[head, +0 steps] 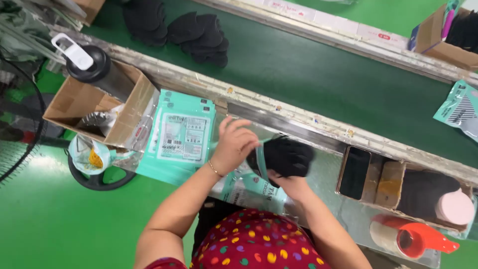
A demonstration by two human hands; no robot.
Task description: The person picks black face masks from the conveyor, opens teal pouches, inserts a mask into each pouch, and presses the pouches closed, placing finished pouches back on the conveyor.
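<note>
The person's left hand (pixel 234 144) pinches the top edge of a clear, teal-printed pouch (pixel 251 184), fingers closed on its rim. The pouch hangs from that hand toward 5 o'clock, down across the shiny counter (pixel 323 174) to the person's spotted shirt (pixel 254 244). The right hand (pixel 291 183) is clamped around a bundle of black masks (pixel 288 155), which sits just at 12 o'clock of that hand and at 3 o'clock of the left hand, right at the mouth of the pouch. Whether the bundle is already partly inside the pouch cannot be told.

At 9 o'clock of the left hand lies a stack of teal pouches (pixel 183 132), flat on the counter. Farther toward 9 o'clock stands an open cardboard box (pixel 99 107) with a dark bottle (pixel 94 67) with a white cap rising from it. At 3 o'clock of the right hand, well apart, a shallow cardboard tray (pixel 393 184) holds more black masks and a pink round object (pixel 454 206). A red tape dispenser (pixel 413 238) lies at 4 o'clock of it. Beyond the counter's edge, at 12 o'clock, runs a green conveyor belt (pixel 308 69) with loose piles of black masks (pixel 199 35) on it.
</note>
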